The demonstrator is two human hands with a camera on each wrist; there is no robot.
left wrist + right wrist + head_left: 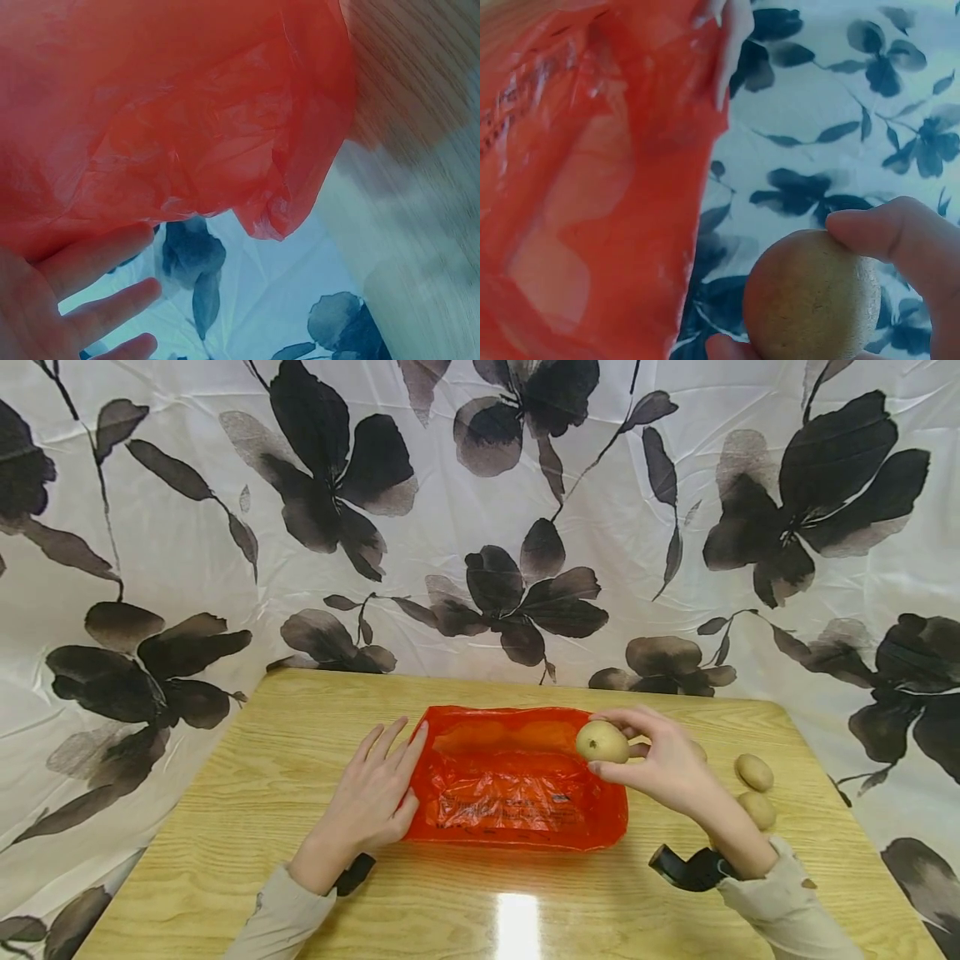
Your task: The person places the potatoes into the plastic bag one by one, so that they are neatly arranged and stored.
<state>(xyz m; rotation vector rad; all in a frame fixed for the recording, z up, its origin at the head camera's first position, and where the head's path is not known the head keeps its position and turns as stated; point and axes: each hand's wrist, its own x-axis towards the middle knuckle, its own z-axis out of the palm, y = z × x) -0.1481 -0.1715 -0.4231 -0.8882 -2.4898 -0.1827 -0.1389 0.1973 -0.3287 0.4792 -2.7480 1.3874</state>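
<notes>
A red plastic bag (517, 777) lies on the table with its sides raised like a shallow tray and dark print on it. My left hand (375, 789) rests against its left side with fingers straight; in the left wrist view those fingers (105, 262) touch the crinkled plastic. Over the bag's right end, my right hand (660, 756) holds a round, pale potato (602, 742) between thumb and fingers. Close up in the right wrist view, the potato (810, 296) has speckled skin and is apart from the bag's edge (694, 247).
More potatoes lie right of the bag, among them one potato (754, 772) and another potato (757, 810) by my right forearm; some are partly hidden behind it. The wooden table (247, 827) ends at a floral cloth backdrop (420, 643).
</notes>
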